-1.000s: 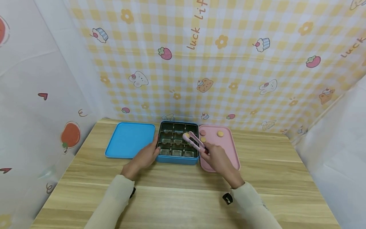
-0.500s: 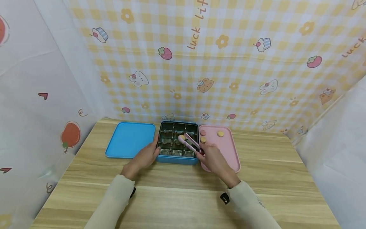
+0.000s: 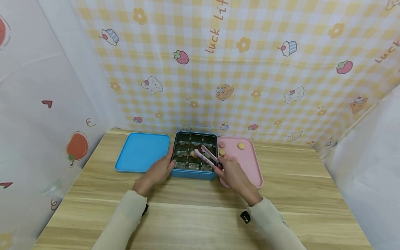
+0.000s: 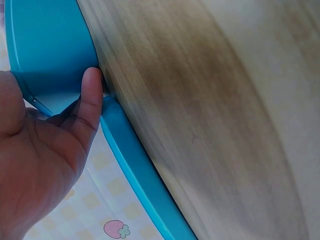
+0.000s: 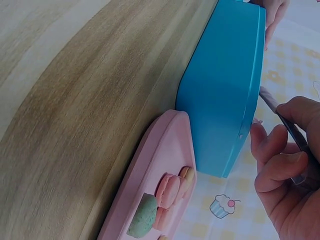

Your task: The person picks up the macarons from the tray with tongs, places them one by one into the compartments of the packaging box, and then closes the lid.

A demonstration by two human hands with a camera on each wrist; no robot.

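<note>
In the head view, a blue box (image 3: pixel 193 175) with a dark tray divided into several compartments stands mid-table. My left hand (image 3: pixel 160 169) holds its left wall, thumb over the rim and fingers along the outside; the left wrist view shows that hand (image 4: pixel 55 145) at the box's corner. With my right hand (image 3: pixel 232 172) I grip pink tongs (image 3: pixel 204 158), their tips spread over the middle compartments. A yellowish macaron (image 3: pixel 192 153) sits low in the centre compartment by the left tip, partly hidden. In the right wrist view, the box wall hides the tips.
A pink tray (image 3: pixel 251 166) touches the box's right side. It bears a pink macaron (image 3: pixel 222 144), yellow macarons (image 3: pixel 241 146) and a green macaron (image 5: pixel 143 216). Left of the box lies a blue lid (image 3: pixel 142 152). A checked cloth (image 3: pixel 250 80) hangs behind the table.
The tongs moved left from the box's right side to its middle with the yellowish macaron. The macaron has dropped from between the tips into the centre compartment. My left hand stayed put.
</note>
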